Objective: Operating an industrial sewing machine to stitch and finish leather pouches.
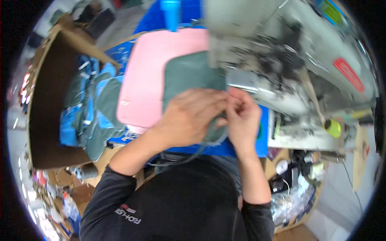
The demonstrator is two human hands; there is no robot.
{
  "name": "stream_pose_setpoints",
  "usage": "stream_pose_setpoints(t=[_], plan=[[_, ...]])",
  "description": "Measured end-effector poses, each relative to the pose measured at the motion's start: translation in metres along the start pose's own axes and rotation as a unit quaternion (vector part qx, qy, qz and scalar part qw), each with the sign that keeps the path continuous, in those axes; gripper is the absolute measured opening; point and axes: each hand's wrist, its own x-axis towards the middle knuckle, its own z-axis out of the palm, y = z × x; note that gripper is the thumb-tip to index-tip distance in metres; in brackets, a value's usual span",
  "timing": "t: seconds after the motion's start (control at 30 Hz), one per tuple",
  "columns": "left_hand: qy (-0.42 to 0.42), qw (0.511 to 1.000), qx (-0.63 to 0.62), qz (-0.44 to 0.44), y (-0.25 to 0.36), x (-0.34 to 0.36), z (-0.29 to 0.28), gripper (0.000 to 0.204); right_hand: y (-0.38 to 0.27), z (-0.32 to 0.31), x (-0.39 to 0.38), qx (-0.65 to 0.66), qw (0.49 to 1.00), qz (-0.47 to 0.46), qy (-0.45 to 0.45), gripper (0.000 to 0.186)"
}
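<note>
The left hand [193, 114] lies across green fabric [193, 72] overlapping a pink panel [144, 72], the right hand [244, 114] beside it, fingers curled; blur hides whether either grips. A sewing machine [237, 20] crowds in beyond the right hand; a cardboard box [48, 112] stands left of the left.

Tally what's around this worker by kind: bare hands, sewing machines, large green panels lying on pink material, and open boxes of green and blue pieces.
Bare hands: 2 (left hand, right hand)
Sewing machine: 1
Large dark green panel: 1
Open cardboard box of green and blue pieces: 1
Total: 5
</note>
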Motion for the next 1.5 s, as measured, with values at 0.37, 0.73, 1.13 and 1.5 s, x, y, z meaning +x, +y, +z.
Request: stream_pose_setpoints(t=[0.37,0.73,1.13,1.5], plan=[[-0.051,0.996,-0.051,0.043,0.028,-0.042,-0.008,0.031,-0.009,-0.024,-0.053,0.040,0.995,0.066,-0.057,0.018],[0.000,0.999,-0.046,0.005,0.040,-0.074,-0.023,0.042,-0.037,-0.015,-0.101,0.070,0.982,0.115,-0.134,0.014],[0.115,0.991,-0.044,0.053,-0.008,-0.015,0.015,0.033,-0.049,-0.024,-0.110,0.005,0.986,0.007,-0.168,0.016],[0.067,0.993,0.046,0.082,0.006,-0.020,0.010,0.031,-0.015,-0.016,-0.043,-0.059,0.994,0.011,-0.088,0.014]])
